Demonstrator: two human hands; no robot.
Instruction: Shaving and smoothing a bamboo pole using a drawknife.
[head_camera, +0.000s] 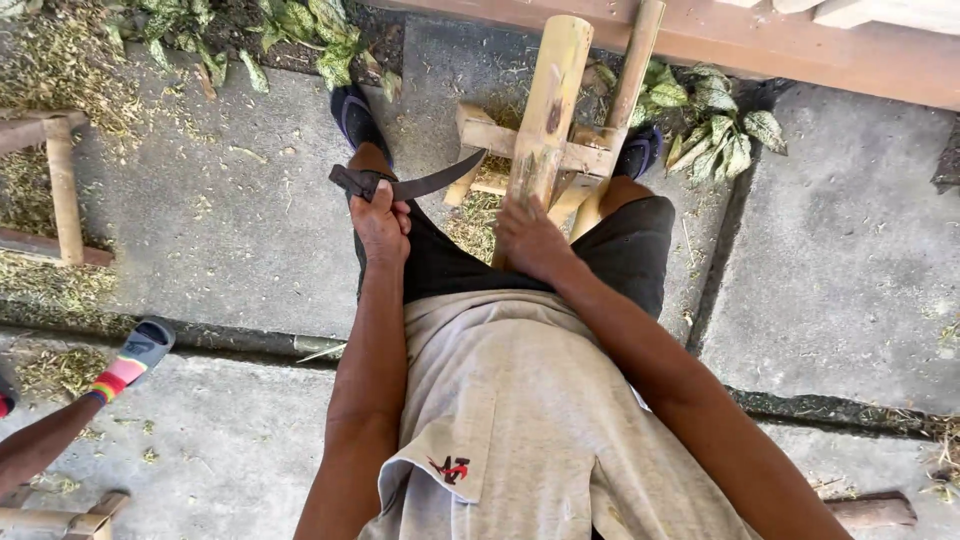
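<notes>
While the bamboo pole (548, 100) is steadied upright against the wooden frame (500, 140) by the clenched right hand (528, 238), a curved knife (420, 183) is gripped in the left hand (380, 222), blade toward it.

Pale yellow-green bamboo pole (548, 100), dark blade (430, 182)

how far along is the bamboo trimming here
Done: shavings litter the concrete, so some cutting has happened. In hand: the left hand holds a curved knife; the right hand steadies the bamboo pole on its wooden stand. Left: the blade is off the pole, whose skin looks mostly intact.
</notes>
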